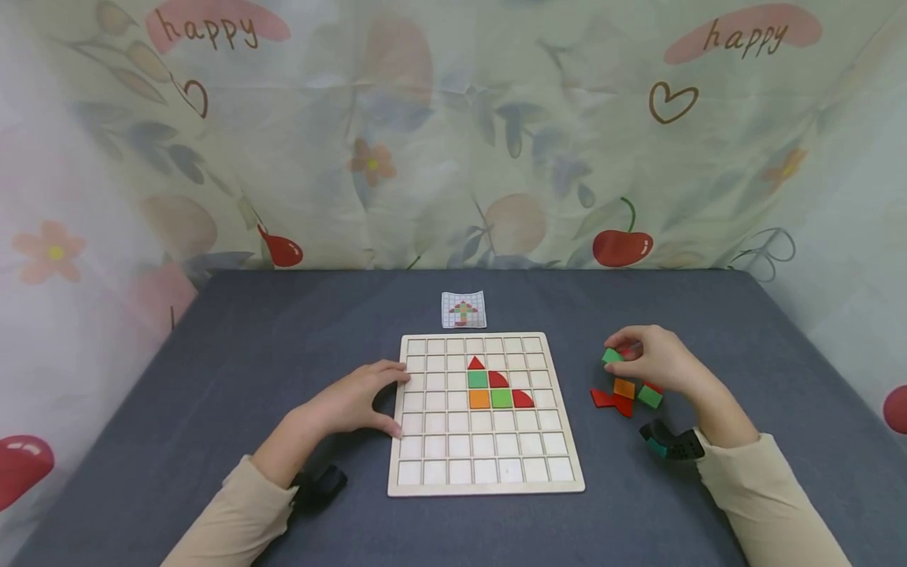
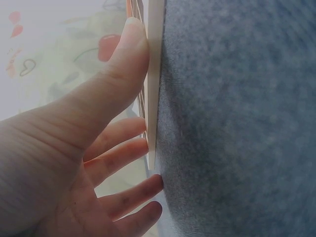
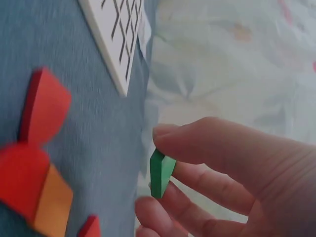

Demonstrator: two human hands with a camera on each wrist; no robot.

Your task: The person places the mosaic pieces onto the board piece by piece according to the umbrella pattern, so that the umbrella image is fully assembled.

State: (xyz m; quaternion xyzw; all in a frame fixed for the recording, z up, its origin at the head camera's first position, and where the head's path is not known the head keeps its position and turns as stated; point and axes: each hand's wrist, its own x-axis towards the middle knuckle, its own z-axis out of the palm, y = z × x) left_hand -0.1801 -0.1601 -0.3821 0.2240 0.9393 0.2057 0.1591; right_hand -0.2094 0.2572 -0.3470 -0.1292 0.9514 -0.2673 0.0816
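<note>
Two tan cloth sleeves point(image 1: 237, 508) come in from the near side of the dark grey-blue counter point(image 1: 283, 323), with a small black gadget point(image 1: 673, 442) by each wrist. Past them, midway between the counter's left and right edges, a square, pale wooden board point(image 1: 459, 446) lies flat. The left hand point(image 1: 343, 399) has its fingers and thumb spread, and their tips touch the board's left side; that grip is not closed around anything.

Six blocks sit in the board's little boxes: a red triangle, two green squares, an orange square and two red rounded pieces. Over toward the counter's right edge, some loose blocks lie close together: an orange square block point(image 1: 624, 388), a green flat block point(image 1: 649, 396) and a few red flat blocks point(image 1: 602, 398).

Just beyond that bunch, the right hand point(image 1: 655, 361) pinches a small green flat-sided block point(image 1: 612, 357) between thumb and fingers. It looks light, hard and a bit smooth, so it might slip if held by a corner. Two opposite thin sides seem best to hold.

Farther off, between the board and the counter's far edge, lies a small white picture card point(image 1: 464, 310). Behind everything hangs a pale flowery cloth point(image 1: 453, 165).
</note>
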